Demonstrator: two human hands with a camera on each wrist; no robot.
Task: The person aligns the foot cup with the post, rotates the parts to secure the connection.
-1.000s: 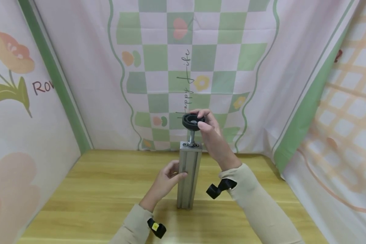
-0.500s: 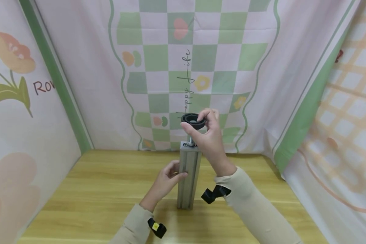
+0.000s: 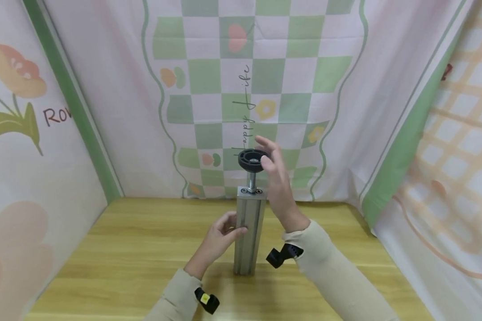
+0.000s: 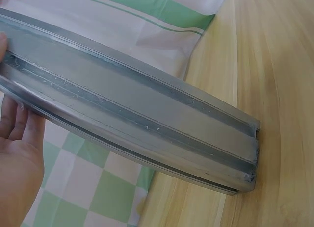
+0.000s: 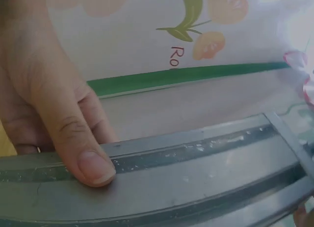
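Observation:
A silver aluminium profile [image 3: 249, 243] stands upright on the wooden table, with a metal plate on its top end. Out of that plate rises a threaded rod [image 3: 252, 180] bearing a round black levelling foot [image 3: 247, 166], hollow side up. My left hand [image 3: 218, 236] grips the profile around its middle, thumb on the near face. In the right wrist view, the thumb of that left hand [image 5: 64, 109] lies along a groove. My right hand [image 3: 280, 191] is beside the foot's right edge, fingers loosely extended; whether its thumb touches the rim I cannot tell.
Wood-grain table [image 3: 144, 249] spreads around the profile. Behind hangs a cloth [image 3: 205, 76] with green and white checks, and printed cloth [image 3: 16, 178] closes the left side. Black camera mounts [image 3: 281, 256] sit on both sleeves.
My right hand's thumb swung in front of the foot, then back to its right side. The fingers have loosened off the rim. The left hand and profile stay put.

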